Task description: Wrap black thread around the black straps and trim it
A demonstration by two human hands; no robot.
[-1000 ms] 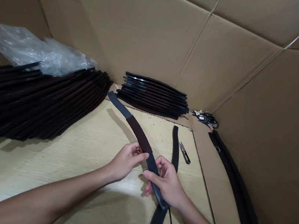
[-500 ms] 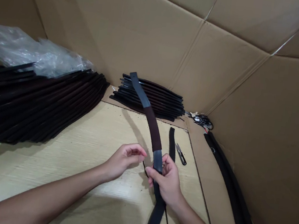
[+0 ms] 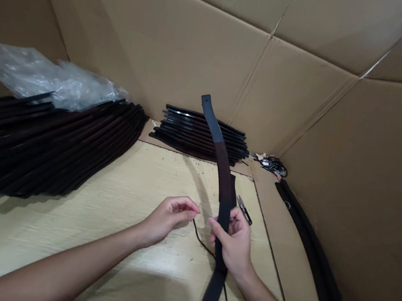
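Observation:
My right hand [image 3: 235,242] grips the lower end of a long curved dark strap [image 3: 221,159], brown in its middle and grey-black at its ends, which stands nearly upright over the wooden table [image 3: 74,222]. My left hand [image 3: 169,218] hovers just left of it, thumb and fingers pinched together on what looks like a thin black thread [image 3: 200,240] that runs toward my right hand. A second black strap [image 3: 211,296] lies on the table under my right hand.
A large pile of dark straps [image 3: 37,142] under clear plastic [image 3: 42,78] fills the left. A smaller stack [image 3: 203,133] lies at the back by the cardboard wall [image 3: 199,55]. Small snips [image 3: 244,209] lie right of the strap; more straps [image 3: 319,267] lean at the right.
My right hand has swung the strap from leaning left to almost upright. My left hand let go of the strap and now pinches near the thread.

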